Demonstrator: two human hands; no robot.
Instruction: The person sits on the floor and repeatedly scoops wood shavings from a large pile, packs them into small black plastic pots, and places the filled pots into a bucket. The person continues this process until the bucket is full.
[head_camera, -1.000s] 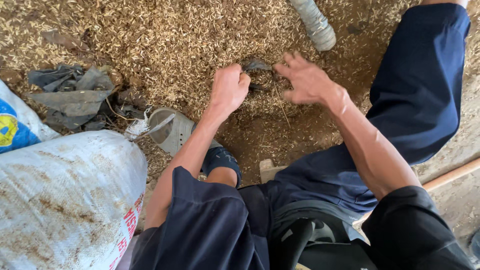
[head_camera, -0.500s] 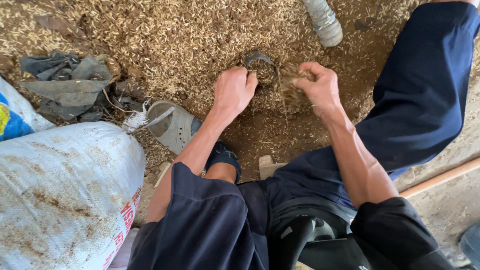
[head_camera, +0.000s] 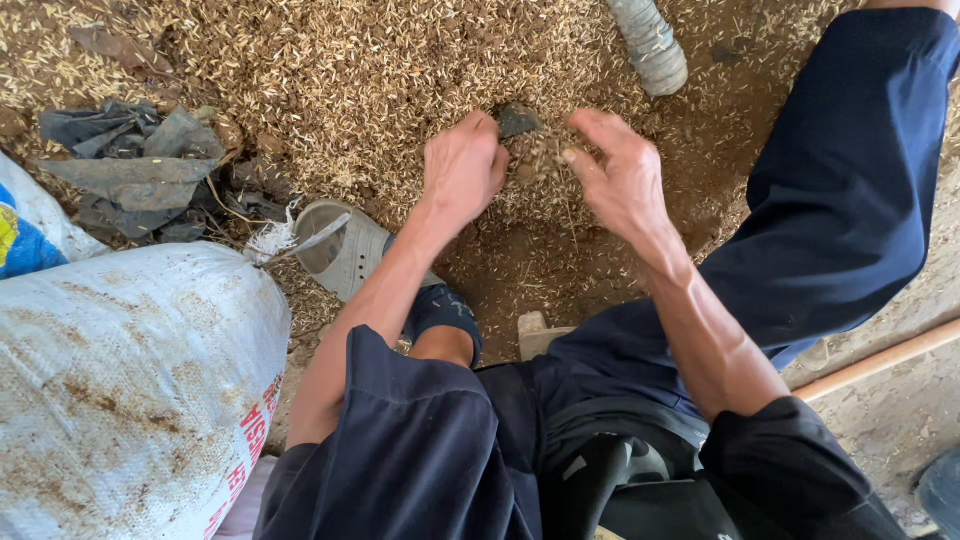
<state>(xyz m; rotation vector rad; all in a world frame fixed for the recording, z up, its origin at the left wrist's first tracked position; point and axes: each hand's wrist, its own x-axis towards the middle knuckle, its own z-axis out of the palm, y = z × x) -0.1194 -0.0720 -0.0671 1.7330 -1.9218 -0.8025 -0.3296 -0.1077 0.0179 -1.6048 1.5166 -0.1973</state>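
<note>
I sit low over a floor covered in rice husk and chaff (head_camera: 330, 70). My left hand (head_camera: 462, 165) is curled around a dark grey tool or scoop (head_camera: 518, 120) whose tip shows above my knuckles. A small heap of husk (head_camera: 540, 160) lies between my hands. My right hand (head_camera: 620, 175) is spread, palm turned inward, against that heap. My dark blue trouser legs (head_camera: 850, 170) frame both arms.
A large white woven sack (head_camera: 120, 380) stands at the left. Crumpled dark rags (head_camera: 130, 170) lie beyond it. A grey sandal (head_camera: 340, 245) is on my left foot. A grey ribbed hose (head_camera: 650, 45) lies at the top. A brown stick (head_camera: 880, 360) crosses the right.
Both hands lifted from the ground and drew closer, gathering husk between them. The curved dark object seen earlier on the ground is now mostly hidden in my left hand.
</note>
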